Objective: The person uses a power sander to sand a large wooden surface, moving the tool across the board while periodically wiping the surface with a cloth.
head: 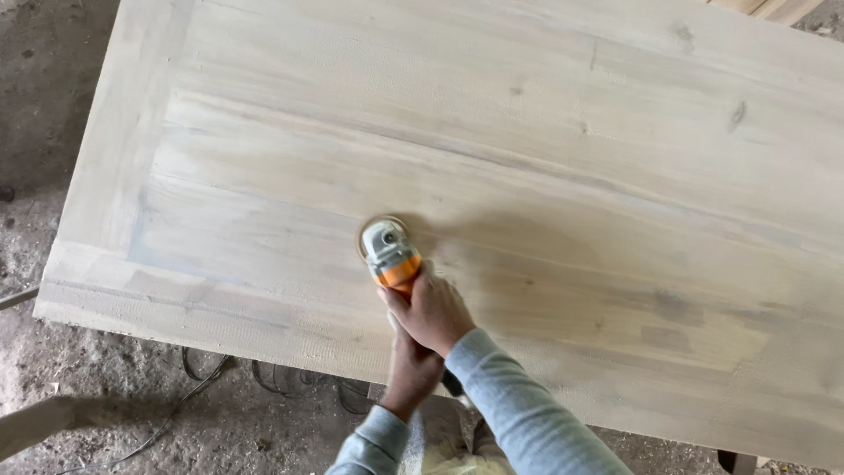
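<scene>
The right hand (432, 310) has its grip closed around the orange sander (391, 252), whose long axis points away across the wooden panel (563, 158); the left hand (410, 368) clasps the tool's rear, nearer the panel's near edge

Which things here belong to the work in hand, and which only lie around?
In use:
- orange and grey power sander
- wooden panel under it
- right hand and left hand, both gripping the sander

Lying about:
- cables on the dirt floor
</scene>
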